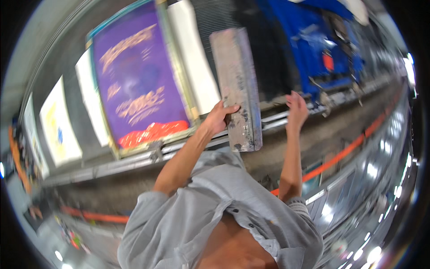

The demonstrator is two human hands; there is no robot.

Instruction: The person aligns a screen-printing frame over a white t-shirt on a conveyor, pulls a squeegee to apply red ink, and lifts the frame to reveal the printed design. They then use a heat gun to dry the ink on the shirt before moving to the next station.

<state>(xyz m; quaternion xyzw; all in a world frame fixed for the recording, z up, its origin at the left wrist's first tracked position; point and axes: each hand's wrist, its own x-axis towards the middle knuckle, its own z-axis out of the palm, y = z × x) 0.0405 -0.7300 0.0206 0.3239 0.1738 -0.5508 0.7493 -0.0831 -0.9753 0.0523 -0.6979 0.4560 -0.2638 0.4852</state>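
Head view: left hand [220, 117] clamped on the lower part of the squeegee [236, 87], thumb laid across its stained face, fingers [229, 109] wrapped behind the left edge. Long, flat, grey blade, held upright just right of the purple printing screen [136, 85], with a white panel [193, 54] between the two. Judged stiff and board-like, moderately heavy for its length, top-heavy when gripped this low. Face smeared with dried ink, so likely tacky rather than slippery; fresh ink near the bottom edge could have made it slick. Best hold judged mid-length along the handle edge, away from the working edge. Right hand [296, 107] raised right of the squeegee, apart from it, fingers loose and spread, gripping nothing. Red ink [152, 132] pooled at the bottom of the screen. Blue machine [313, 40] well right of the squeegee.
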